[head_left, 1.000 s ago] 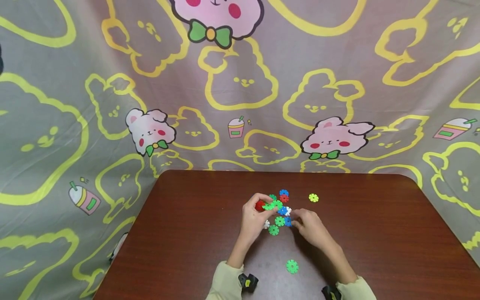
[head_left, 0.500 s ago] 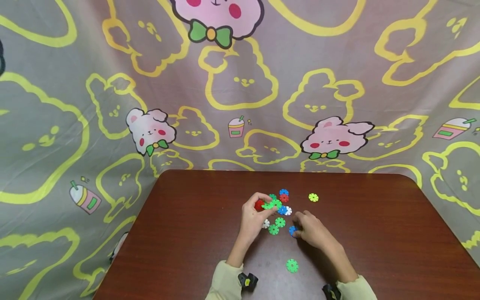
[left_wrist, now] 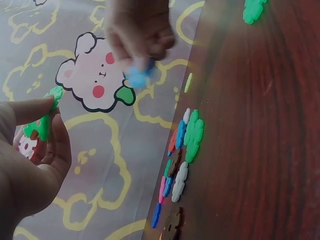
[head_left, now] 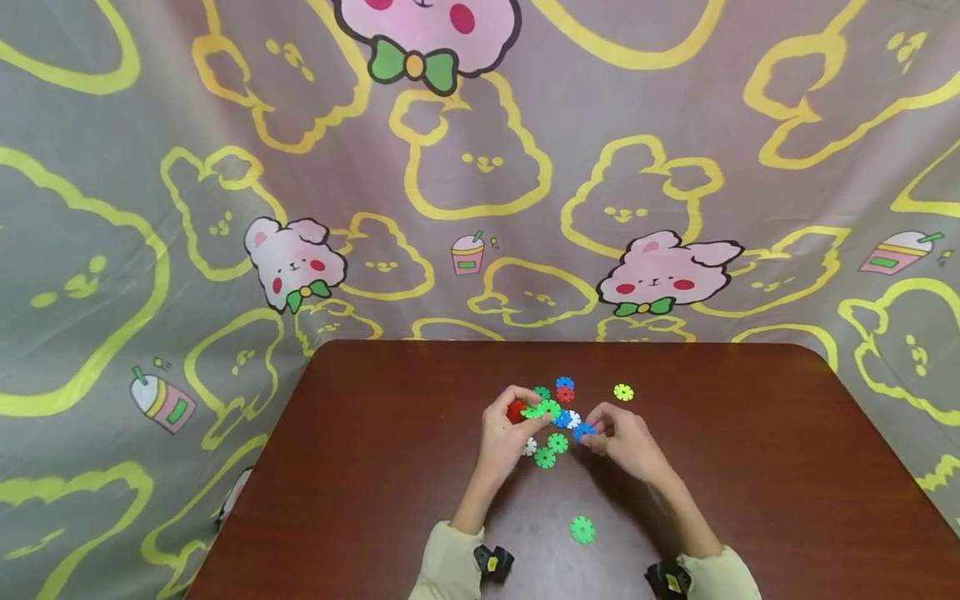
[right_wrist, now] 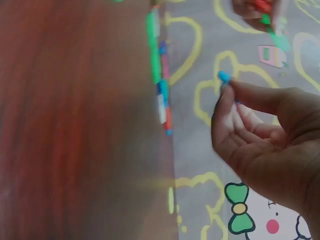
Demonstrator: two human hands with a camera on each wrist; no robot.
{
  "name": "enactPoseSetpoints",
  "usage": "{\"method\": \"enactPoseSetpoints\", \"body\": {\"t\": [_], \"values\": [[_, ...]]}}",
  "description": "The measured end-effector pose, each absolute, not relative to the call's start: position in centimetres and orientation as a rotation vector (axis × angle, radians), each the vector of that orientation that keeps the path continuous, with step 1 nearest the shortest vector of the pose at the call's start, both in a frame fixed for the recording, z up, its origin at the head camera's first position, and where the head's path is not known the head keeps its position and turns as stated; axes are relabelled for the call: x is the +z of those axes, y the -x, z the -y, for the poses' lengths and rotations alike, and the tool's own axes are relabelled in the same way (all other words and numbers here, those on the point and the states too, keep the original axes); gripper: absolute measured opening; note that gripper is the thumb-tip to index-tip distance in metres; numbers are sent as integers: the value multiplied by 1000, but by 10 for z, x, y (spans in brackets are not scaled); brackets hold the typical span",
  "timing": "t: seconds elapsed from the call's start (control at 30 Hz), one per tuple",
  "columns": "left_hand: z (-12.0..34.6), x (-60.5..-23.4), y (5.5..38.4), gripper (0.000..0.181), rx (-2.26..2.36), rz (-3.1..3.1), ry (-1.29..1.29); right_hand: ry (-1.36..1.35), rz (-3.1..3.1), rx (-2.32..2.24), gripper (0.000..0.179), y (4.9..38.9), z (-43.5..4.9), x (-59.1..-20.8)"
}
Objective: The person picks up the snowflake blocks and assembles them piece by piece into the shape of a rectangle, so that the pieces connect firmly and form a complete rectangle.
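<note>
My left hand (head_left: 501, 440) pinches a joined cluster of notched plastic snowflake discs, with green discs (head_left: 551, 409) at the fingertips and a red disc (head_left: 516, 411) toward the palm. The cluster (left_wrist: 42, 126) hangs above the table in the left wrist view. Between the thumb and fingers of my right hand (head_left: 628, 440) is a blue snowflake disc (head_left: 583, 431), lifted off the tabletop and apart from the cluster. It appears edge-on as a blue disc (right_wrist: 224, 77) in the right wrist view. My fingers partly cover both pieces.
Loose discs lie around and below the hands: a red disc (head_left: 565, 394), a white disc (head_left: 573, 419), a green disc (head_left: 557, 443) and several others. A yellow disc (head_left: 623, 392) lies farther right, and another green disc (head_left: 582, 530) nearer the front. A patterned curtain (head_left: 525, 192) stands behind the table (head_left: 375, 467).
My right hand has drawn the blue disc away from beside a green disc toward the front right, then raised it off the table toward the left hand. The left hand stays nearly still.
</note>
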State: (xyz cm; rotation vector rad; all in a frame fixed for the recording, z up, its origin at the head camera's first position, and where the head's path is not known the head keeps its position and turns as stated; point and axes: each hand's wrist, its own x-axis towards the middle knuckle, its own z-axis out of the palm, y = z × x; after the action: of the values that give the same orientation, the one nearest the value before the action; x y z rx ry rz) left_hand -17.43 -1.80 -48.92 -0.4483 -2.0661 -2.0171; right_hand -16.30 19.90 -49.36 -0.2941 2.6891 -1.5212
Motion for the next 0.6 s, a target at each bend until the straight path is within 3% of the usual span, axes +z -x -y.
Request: {"method": "enactPoseSetpoints", "body": {"t": [0.3,0.6], "values": [[18,-491,173,25,-2037,2108,421,165,-2313,-2002,25,157,-199,-469],[22,-488,176,23,-2022,2115,450,167,-2297,-2026,28,156,-196,-462]]}}
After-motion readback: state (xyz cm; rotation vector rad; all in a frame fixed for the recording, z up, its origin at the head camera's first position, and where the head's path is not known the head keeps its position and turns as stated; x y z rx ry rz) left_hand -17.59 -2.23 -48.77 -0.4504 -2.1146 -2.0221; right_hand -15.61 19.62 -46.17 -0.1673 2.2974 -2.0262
